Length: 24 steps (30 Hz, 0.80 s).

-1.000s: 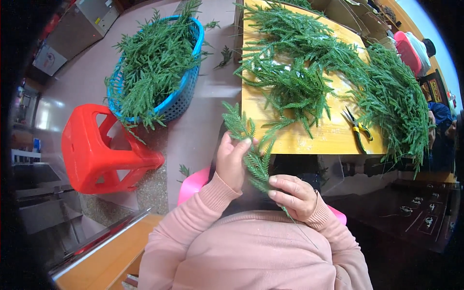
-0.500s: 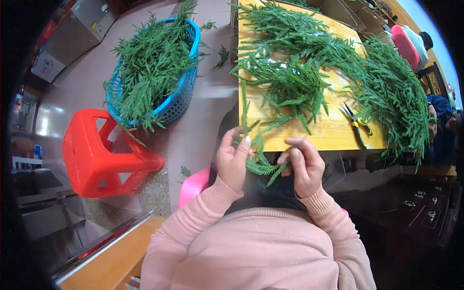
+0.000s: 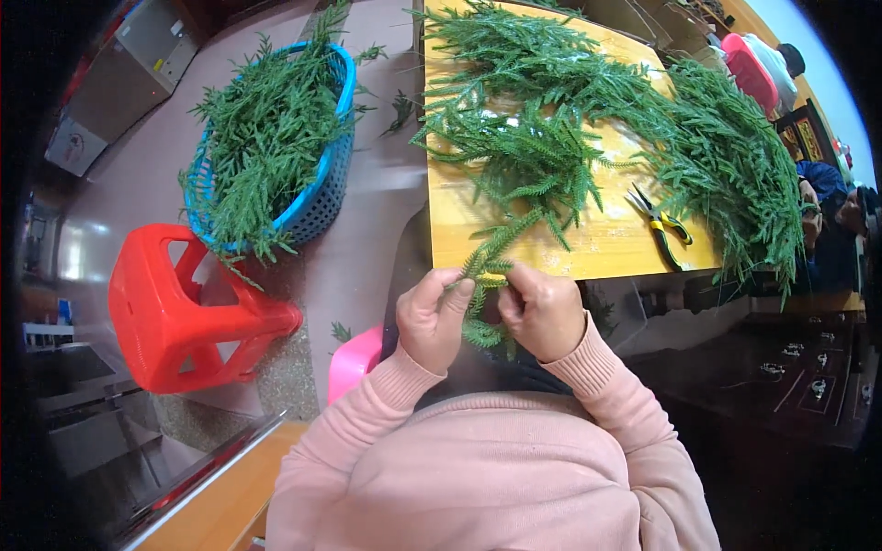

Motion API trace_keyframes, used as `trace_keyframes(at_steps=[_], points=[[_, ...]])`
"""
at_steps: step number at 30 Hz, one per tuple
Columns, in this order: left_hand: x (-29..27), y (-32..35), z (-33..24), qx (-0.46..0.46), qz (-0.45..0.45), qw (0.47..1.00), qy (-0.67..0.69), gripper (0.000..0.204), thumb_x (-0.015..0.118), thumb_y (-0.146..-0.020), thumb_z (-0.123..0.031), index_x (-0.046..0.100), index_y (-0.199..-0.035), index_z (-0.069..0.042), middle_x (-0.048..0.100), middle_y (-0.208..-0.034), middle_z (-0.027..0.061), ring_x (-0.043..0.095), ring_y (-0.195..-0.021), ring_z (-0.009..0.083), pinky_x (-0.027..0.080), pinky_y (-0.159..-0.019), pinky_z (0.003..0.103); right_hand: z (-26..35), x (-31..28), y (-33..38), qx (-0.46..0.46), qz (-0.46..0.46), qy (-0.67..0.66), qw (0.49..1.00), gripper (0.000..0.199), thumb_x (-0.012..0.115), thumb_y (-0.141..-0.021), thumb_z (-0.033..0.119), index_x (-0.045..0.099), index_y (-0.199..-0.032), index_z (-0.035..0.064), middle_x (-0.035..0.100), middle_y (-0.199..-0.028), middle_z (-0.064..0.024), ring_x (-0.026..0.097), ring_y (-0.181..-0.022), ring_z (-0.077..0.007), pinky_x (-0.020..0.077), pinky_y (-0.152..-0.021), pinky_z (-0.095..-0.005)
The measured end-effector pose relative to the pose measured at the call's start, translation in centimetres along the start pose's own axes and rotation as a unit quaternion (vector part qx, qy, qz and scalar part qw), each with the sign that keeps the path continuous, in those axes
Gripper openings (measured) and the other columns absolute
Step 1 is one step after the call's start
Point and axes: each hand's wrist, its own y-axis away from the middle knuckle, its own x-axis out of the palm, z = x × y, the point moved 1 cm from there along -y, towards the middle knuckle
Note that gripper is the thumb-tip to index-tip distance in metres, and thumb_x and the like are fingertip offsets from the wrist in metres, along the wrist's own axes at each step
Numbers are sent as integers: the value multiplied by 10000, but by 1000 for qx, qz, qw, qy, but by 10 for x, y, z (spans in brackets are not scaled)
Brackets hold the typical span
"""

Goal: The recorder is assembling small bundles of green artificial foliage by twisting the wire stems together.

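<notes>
A green evergreen sprig (image 3: 497,246) is held in front of my body, just off the table's near edge. My left hand (image 3: 432,323) pinches it between thumb and fingers. My right hand (image 3: 546,314) closes on the sprig's other side, its fingertips partly hidden behind the needles. Some of the greenery curls down between the two hands. Beyond them, a small heap of evergreen sprigs (image 3: 542,161) lies on the yellow wooden table (image 3: 588,262). Pliers with black and yellow handles (image 3: 663,231) rest to the right of that heap.
Longer evergreen branches (image 3: 735,165) spread along the table's back and right side. On the floor to the left stand a blue basket (image 3: 322,197) full of greenery and a tipped red plastic stool (image 3: 152,308). At the far right, another person's hand (image 3: 809,209) touches the branches.
My right hand has moved left, turned palm down and closed on the sprig. The sprig's tip now leans up and right. The whole view has shifted slightly.
</notes>
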Motion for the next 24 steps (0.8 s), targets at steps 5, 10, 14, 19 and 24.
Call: trace_keyframes(at_steps=[5,10,14,19,24], points=[[-3,-3,-5,-23,72,997,-22,152,600,-886,-129,556,-946,4,547,-741,-26,456,-690,44,375,-598,184,4,-1,0,-32,13,-7,999,134,612,-681,19,570,-807,36,551,-618,-115,570,-545,-299,462,-487,-370],[0,-4,1,-111,103,987,44,167,585,-895,-159,550,-837,-6,517,-706,-34,433,-642,42,357,-568,187,1,0,4,-93,35,22,995,137,624,-694,61,569,-820,58,530,-621,-83,572,-549,-254,464,-486,-356],[3,-6,4,-162,138,971,110,232,542,-918,-193,535,-758,-25,490,-677,-38,409,-602,42,342,-544,191,0,1,4,-124,34,24,991,130,623,-697,64,565,-812,54,516,-611,-77,560,-535,-240,460,-486,-349],[1,-8,0,-135,145,979,57,279,499,-934,-223,526,-731,-33,468,-645,-32,390,-580,41,326,-519,200,5,1,8,-76,22,-4,997,132,632,-690,83,556,-793,52,497,-625,-66,550,-563,-230,460,-513,-352],[0,-6,-6,-109,131,985,-6,231,508,-916,-168,532,-790,24,432,-565,44,402,-563,54,375,-499,260,16,-17,2,-71,20,123,990,220,648,-645,35,583,-856,30,603,-804,-109,606,-715,-281,505,-617,-358]])
